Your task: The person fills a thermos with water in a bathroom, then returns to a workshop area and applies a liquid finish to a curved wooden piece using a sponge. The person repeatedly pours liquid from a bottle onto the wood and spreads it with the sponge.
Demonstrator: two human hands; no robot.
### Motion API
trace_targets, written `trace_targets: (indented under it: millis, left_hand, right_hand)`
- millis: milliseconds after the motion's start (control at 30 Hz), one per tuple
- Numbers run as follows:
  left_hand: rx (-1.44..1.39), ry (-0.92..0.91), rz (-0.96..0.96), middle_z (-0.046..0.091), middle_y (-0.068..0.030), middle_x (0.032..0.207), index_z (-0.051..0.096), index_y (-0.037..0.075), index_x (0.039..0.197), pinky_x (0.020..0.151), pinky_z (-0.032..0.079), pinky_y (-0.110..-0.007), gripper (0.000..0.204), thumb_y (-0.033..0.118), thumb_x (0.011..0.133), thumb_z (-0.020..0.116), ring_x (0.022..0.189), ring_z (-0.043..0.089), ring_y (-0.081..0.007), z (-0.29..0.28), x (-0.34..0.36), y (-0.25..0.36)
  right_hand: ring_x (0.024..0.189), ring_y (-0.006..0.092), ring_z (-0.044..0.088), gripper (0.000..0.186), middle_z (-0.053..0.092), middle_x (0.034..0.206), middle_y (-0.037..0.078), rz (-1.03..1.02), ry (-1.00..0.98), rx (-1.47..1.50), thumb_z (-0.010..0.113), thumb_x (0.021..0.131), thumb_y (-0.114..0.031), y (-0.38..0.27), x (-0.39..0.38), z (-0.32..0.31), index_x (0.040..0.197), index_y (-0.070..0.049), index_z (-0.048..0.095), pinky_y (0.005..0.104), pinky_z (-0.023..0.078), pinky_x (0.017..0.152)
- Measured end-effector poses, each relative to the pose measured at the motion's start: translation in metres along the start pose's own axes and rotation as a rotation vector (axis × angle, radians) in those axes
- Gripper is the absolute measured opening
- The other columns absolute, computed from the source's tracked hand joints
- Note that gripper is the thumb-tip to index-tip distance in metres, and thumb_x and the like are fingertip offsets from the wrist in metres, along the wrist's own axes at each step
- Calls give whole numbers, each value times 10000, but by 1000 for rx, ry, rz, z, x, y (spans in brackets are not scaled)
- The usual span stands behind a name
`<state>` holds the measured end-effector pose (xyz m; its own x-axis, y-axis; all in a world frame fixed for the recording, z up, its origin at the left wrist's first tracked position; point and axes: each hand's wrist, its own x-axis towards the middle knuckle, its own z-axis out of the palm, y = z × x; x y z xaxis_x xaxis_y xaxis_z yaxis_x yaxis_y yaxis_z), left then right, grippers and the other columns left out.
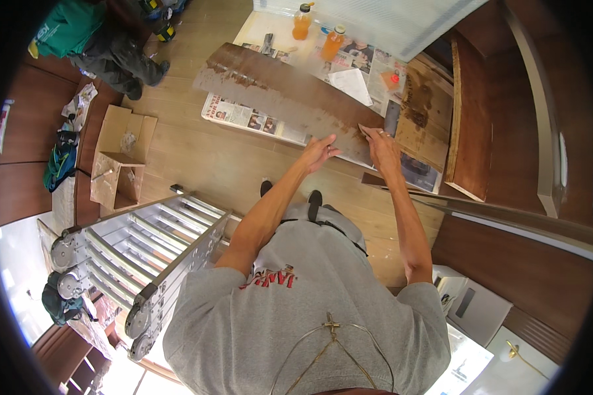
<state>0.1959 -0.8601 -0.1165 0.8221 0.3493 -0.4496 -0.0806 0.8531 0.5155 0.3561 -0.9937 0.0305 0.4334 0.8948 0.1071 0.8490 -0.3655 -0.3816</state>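
Observation:
A long brown board (pixel 270 85) with pale, patchy grey streaks lies at an angle over newspaper spread on a white work surface (pixel 244 33). My left hand (pixel 316 155) is closed at the board's near edge, its fingers partly hidden. My right hand (pixel 385 151) grips the board near its right end, thumb and fingers close together on it. Around the board are two bottles of orange liquid (pixel 333 46), a white paper sheet (pixel 350 85) and a small red object (pixel 394 78). A stained wooden panel (pixel 420 118) is to the right.
An aluminium ladder (pixel 145 257) stands at my lower left. An opened cardboard box (pixel 122 141) and bags (pixel 62 161) are along the left. Another person in a green top (pixel 72 33) stands at the upper left. Wooden cabinetry (pixel 507 99) borders the right.

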Motion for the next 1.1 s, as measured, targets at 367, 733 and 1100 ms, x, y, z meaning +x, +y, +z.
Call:
trace_targets:
  millis: [367, 733, 1100]
  left_hand:
    - [-93, 1, 61, 608, -57, 990, 622, 29, 1122, 829, 627, -422, 236, 178, 996, 755, 831, 656, -200, 2, 0, -3]
    - [-111, -42, 96, 626, -93, 1125, 630, -6, 1210, 888, 625, -410, 228, 130, 1034, 682, 965, 668, -221, 8, -4, 1]
    - [-144, 33, 89, 652, -20, 880, 682, 36, 944, 880, 645, -471, 132, 133, 994, 756, 772, 669, -172, 8, -6, 7]
  right_hand:
    - [1180, 373, 648, 393, 700, 1294, 121, -18, -13, -129, 572, 947, -6, -10, -34, 18, 1296, -127, 707, 493, 515, 993]
    - [1248, 353, 620, 396, 684, 1332, 114, 6, -10, -172, 551, 964, -28, -39, -67, 25, 1315, -133, 701, 485, 499, 1045]
    - [1161, 305, 686, 306, 729, 1283, 157, 130, -71, 319, 562, 1074, -143, -29, -74, -36, 1334, -92, 715, 417, 498, 1047]
